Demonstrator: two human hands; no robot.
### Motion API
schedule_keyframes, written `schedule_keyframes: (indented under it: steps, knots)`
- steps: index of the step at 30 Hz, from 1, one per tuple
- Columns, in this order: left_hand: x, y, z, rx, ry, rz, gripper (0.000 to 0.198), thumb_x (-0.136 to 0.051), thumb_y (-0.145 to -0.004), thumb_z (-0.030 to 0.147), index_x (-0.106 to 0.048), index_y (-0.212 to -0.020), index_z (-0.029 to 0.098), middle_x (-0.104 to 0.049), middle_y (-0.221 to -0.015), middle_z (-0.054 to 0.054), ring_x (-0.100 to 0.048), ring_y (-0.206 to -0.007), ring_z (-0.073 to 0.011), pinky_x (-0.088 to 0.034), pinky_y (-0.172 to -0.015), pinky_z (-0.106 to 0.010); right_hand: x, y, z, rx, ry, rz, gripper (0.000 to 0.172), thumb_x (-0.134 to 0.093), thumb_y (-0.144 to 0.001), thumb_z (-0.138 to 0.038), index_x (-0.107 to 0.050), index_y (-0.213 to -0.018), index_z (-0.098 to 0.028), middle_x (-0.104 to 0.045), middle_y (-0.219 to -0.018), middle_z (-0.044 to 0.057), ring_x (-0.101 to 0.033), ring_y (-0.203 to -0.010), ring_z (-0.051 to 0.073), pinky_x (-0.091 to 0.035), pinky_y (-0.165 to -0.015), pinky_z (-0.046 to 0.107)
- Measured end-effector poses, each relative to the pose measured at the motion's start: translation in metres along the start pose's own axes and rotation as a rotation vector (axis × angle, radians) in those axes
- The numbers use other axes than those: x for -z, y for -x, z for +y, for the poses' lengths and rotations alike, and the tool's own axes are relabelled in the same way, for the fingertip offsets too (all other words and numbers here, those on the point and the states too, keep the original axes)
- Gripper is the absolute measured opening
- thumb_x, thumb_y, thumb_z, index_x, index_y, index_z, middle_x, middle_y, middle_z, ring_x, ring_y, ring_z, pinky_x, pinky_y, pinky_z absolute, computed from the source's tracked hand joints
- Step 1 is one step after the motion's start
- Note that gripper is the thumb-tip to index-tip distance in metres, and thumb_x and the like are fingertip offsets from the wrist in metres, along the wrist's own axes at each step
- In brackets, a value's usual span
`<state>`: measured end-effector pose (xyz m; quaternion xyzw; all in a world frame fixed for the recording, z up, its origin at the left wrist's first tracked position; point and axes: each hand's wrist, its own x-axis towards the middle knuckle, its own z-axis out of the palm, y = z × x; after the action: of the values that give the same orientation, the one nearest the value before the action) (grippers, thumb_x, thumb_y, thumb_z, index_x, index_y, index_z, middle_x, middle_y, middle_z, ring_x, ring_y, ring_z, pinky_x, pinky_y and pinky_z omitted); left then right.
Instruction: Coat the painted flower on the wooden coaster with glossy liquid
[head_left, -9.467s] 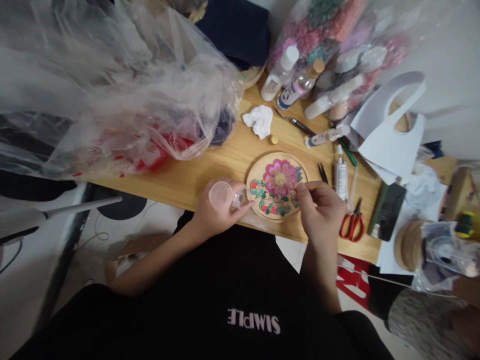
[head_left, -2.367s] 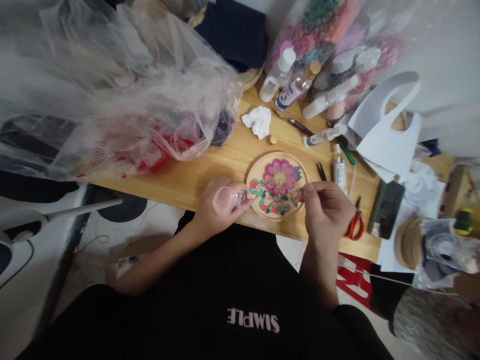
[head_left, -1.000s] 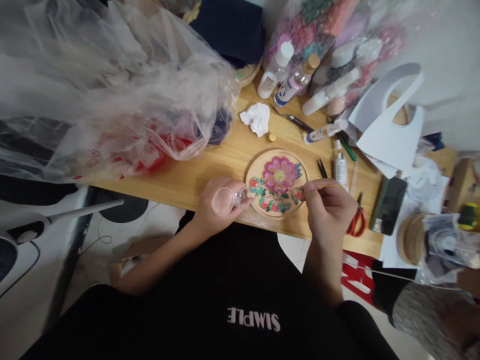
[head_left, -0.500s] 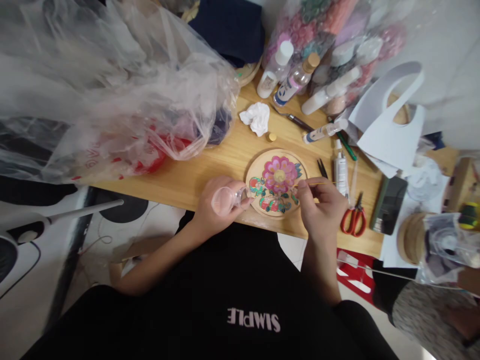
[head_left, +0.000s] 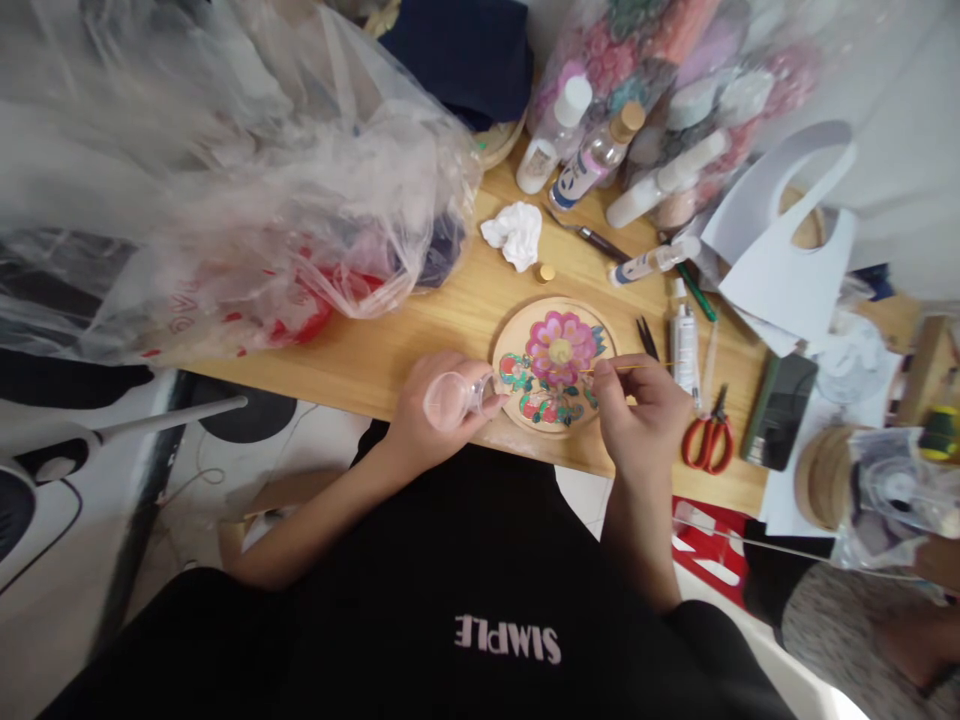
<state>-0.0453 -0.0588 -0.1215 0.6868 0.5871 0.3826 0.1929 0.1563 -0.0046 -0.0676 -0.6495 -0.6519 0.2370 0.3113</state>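
The right hand point(head_left: 637, 405) pinches a thin stick point(head_left: 587, 371) over the flowered disc point(head_left: 517, 328), near on the table point(head_left: 420, 330), while the left hand point(head_left: 421, 408) grips a clear cup point(head_left: 447, 402) just left, seemingly for fine detailing that calls next for a light, steady tip.

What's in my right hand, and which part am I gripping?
Your right hand pinches a thin golden stick between thumb and fingers, partway along its length, with some showing on either side.
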Motion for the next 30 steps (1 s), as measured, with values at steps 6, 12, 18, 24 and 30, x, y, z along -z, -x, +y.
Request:
schedule_keyframes:
  steps: [6, 12, 18, 24, 30]
  knots:
    - [-0.0004, 0.0, -0.0001, -0.001, 0.007, -0.006, 0.016, -0.067, -0.086, 0.034, -0.061, -0.088, 0.02, -0.064, -0.076, -0.001, -0.063, -0.079, -0.0162, -0.05, -0.074, -0.031, 0.0, 0.0007, -0.0006, -0.008, -0.008, -0.003, 0.018, -0.062, -0.081, -0.032, -0.065, -0.068, -0.019, -0.063, -0.058, -0.002, -0.051, -0.049, 0.01, -0.039, -0.047, 0.025]
    - [-0.0011, 0.0012, -0.0013, -0.015, -0.011, 0.005, 0.018, -0.067, -0.086, 0.036, -0.062, -0.089, 0.019, -0.063, -0.076, -0.002, -0.063, -0.079, -0.0163, -0.049, -0.075, -0.031, -0.0004, -0.001, -0.0016, 0.01, -0.022, 0.006, 0.017, -0.063, -0.08, -0.03, -0.065, -0.067, -0.019, -0.062, -0.057, -0.002, -0.051, -0.049, 0.01, -0.039, -0.047, 0.024]
    - [-0.0007, 0.0015, -0.0007, 0.018, -0.014, -0.031, 0.019, -0.065, -0.088, 0.037, -0.062, -0.088, 0.018, -0.062, -0.073, -0.001, -0.063, -0.081, -0.016, -0.05, -0.078, -0.03, -0.0005, -0.0009, -0.0005, 0.021, -0.012, 0.009, 0.017, -0.063, -0.08, -0.03, -0.065, -0.067, -0.019, -0.062, -0.057, -0.002, -0.051, -0.049, 0.01, -0.039, -0.048, 0.024]
    - [-0.0009, 0.0016, -0.0009, 0.001, 0.0, -0.005, 0.018, -0.065, -0.088, 0.036, -0.062, -0.09, 0.019, -0.063, -0.075, 0.0, -0.062, -0.08, -0.0155, -0.049, -0.076, -0.03, -0.0005, -0.0012, 0.0001, 0.022, -0.012, 0.017, 0.018, -0.063, -0.081, -0.031, -0.064, -0.067, -0.019, -0.061, -0.057, -0.002, -0.052, -0.05, 0.01, -0.04, -0.048, 0.025]
    - [-0.0011, 0.0019, -0.0019, -0.015, -0.006, -0.002, 0.019, -0.068, -0.086, 0.036, -0.061, -0.09, 0.019, -0.063, -0.077, 0.0, -0.061, -0.079, -0.0145, -0.049, -0.076, -0.03, 0.0002, -0.0018, 0.001, 0.025, -0.014, 0.015, 0.018, -0.063, -0.081, -0.03, -0.064, -0.067, -0.019, -0.061, -0.056, -0.003, -0.052, -0.048, 0.009, -0.04, -0.047, 0.023]
